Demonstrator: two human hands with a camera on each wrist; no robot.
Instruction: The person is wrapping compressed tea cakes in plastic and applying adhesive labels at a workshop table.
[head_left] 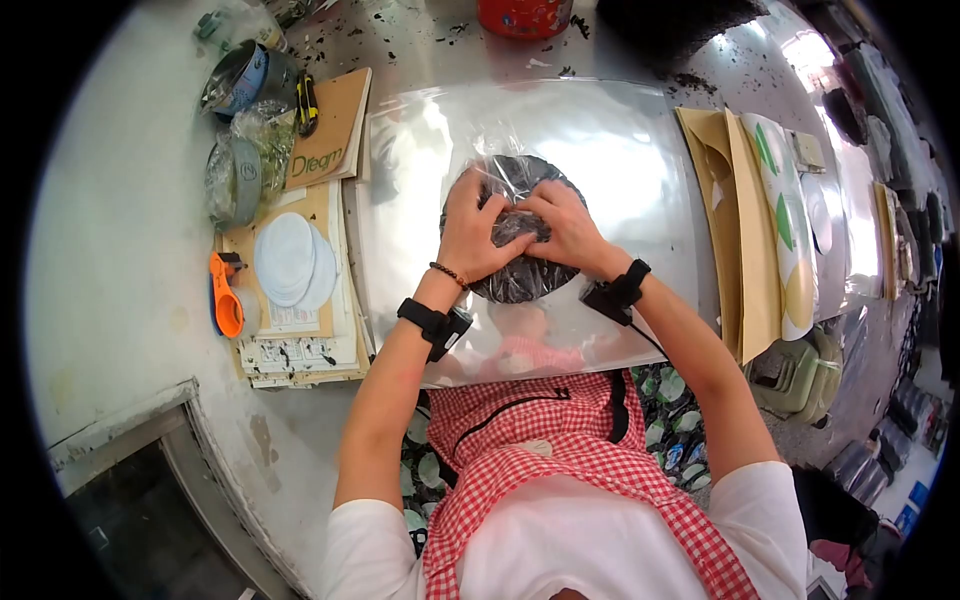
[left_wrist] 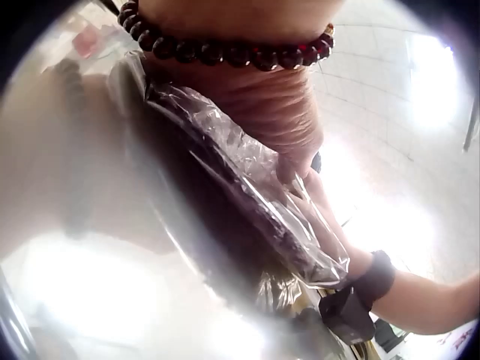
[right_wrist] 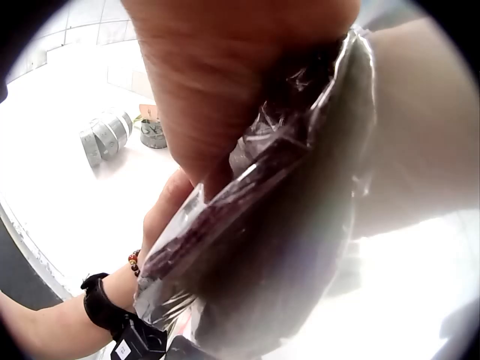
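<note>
A dark, round, flat cake (head_left: pixel 525 282) in a clear plastic bag (left_wrist: pixel 240 142) lies on the shiny metal surface in front of the person. The left hand (head_left: pixel 472 235) is on the cake's left half, gripping the crinkled plastic, its thumb reaching toward the middle. From the right, the right hand (head_left: pixel 568 230) grips the plastic on the upper face, fingers bent and thumb pointing inward. Both thumbs come close together near the centre. Loose plastic bunches up beyond the far edge of the cake. The palms hide part of the film in both wrist views.
Left of the sheet, a brown notebook (head_left: pixel 325 135), white paper discs (head_left: pixel 290 260), an orange-handled tool (head_left: pixel 228 305) and tape rolls (head_left: pixel 235 180) lie together. Brown envelopes (head_left: pixel 735 230) stand at the right. A red container (head_left: pixel 525 15) and scattered dark flakes are at the back.
</note>
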